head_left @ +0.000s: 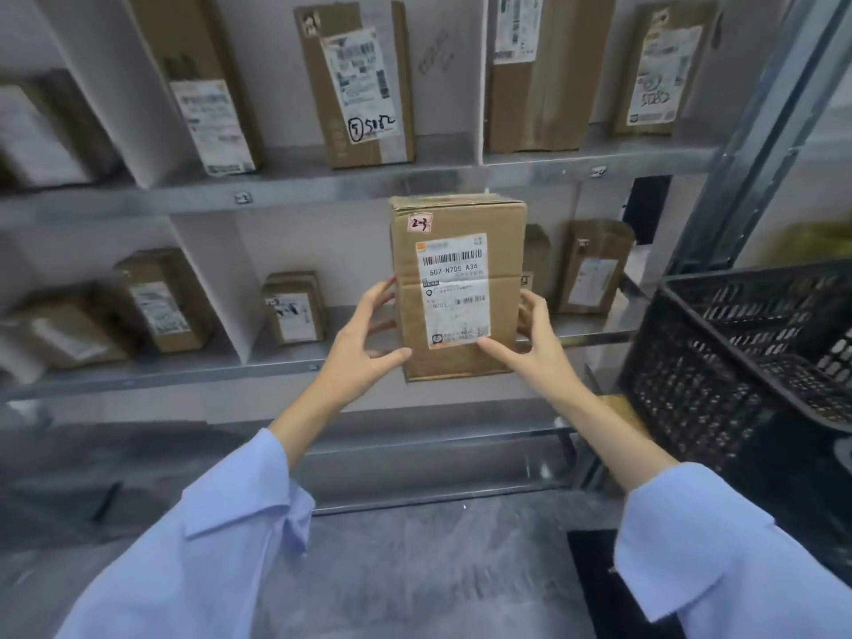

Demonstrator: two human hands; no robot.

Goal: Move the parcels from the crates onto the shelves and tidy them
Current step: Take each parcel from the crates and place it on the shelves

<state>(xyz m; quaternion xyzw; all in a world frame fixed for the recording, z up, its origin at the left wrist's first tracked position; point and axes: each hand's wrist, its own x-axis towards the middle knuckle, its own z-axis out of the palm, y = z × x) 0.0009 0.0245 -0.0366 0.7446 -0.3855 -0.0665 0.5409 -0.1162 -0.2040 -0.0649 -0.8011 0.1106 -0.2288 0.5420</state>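
Note:
A brown cardboard parcel with a white shipping label and a small red-edged sticker is held upright in the air in front of the middle shelf. My left hand grips its left edge, thumb on the front face. My right hand grips its right edge, thumb just under the label. The parcel's bottom edge hangs a little below the shelf's front lip. A black plastic crate stands at the right; its inside is out of sight.
Several labelled parcels stand on the upper shelf and on the middle shelf, split by white dividers. A gap lies behind the held parcel between a small box and a box at the right. A metal upright rises beside the crate.

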